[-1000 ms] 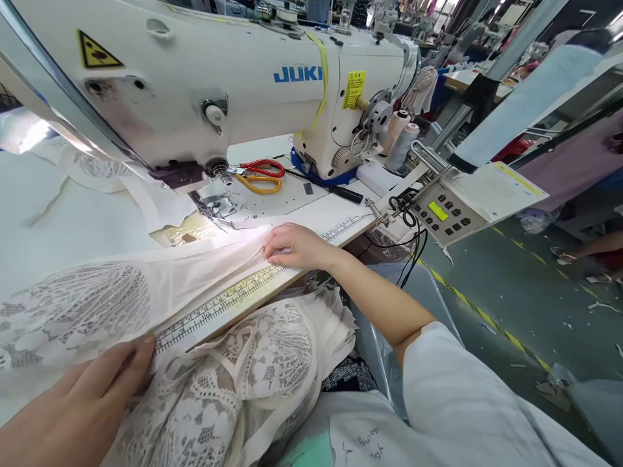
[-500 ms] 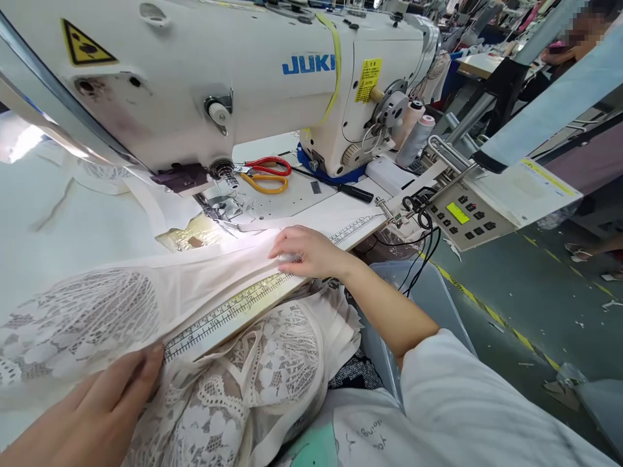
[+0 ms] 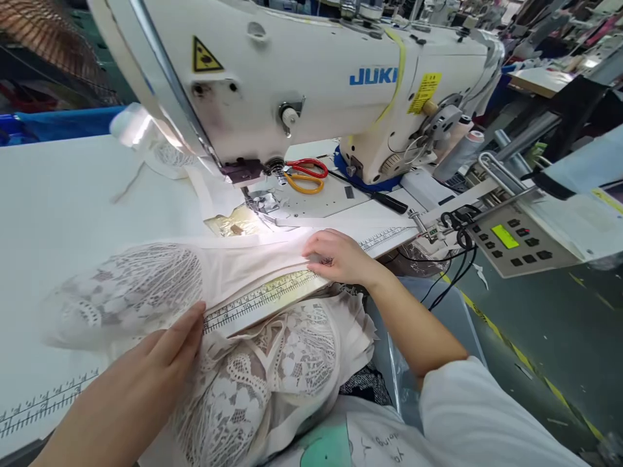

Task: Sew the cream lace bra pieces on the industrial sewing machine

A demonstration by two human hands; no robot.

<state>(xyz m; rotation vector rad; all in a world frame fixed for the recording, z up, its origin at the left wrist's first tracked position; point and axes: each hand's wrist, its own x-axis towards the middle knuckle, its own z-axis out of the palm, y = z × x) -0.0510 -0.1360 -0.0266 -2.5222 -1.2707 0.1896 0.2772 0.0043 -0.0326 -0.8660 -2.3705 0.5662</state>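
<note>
A pale lace bra [image 3: 150, 279] lies along the table edge, its lace cup to the left and its smooth band [image 3: 248, 263] stretching right. My left hand [image 3: 160, 363] is closed on the bra's lower edge below the cup, thumb and fingers together. At the band's right part, my right hand [image 3: 338, 257] pinches the fabric between curled fingers and thumb. A printed ruler strip [image 3: 263, 295] runs along the table edge between my hands. More lace bras [image 3: 272, 370] hang over the edge onto my lap.
A white sewing machine [image 3: 321, 84] stands behind the bra. Scissors with red and orange handles [image 3: 306, 185] and a black-handled screwdriver [image 3: 389, 202] lie by its bed. At right are a control panel [image 3: 516, 240], dangling cables and a clear plastic bin [image 3: 438, 305].
My view has turned left, so the scene sits further right and more of the table's left side shows. Both hands keep their hold on the bra.
</note>
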